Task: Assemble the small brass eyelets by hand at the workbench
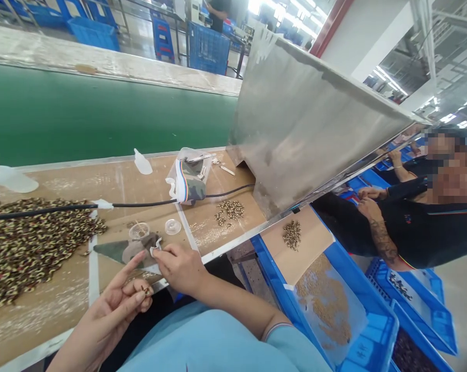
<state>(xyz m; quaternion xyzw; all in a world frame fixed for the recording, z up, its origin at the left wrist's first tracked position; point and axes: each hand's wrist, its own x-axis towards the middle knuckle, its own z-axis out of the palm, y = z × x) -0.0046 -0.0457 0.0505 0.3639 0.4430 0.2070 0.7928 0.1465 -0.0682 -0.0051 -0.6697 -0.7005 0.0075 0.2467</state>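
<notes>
Over the front edge of the bench, my left hand (115, 310) pinches a small brass-coloured part (145, 291) between thumb and fingers, its index finger stretched out. Beside it, my right hand (183, 268) is closed on a scrap of white cloth or tissue (156, 247). A grey-green rag (113, 251) lies just beyond both hands, partly hidden by them. Behind the rag are a small clear plastic cup (139, 231) and a clear round lid (173, 227). A large pile of small brass-coloured parts (28, 248) spreads to the left, and a smaller heap (231, 210) lies to the right.
A black cable (148, 204) runs across the bench, past a bag with camouflage cloth (190, 181). Behind is a green conveyor belt (113, 113). A large metal panel (314, 103) rises at the right. Blue crates (373, 336) and a co-worker (423, 217) are beyond it.
</notes>
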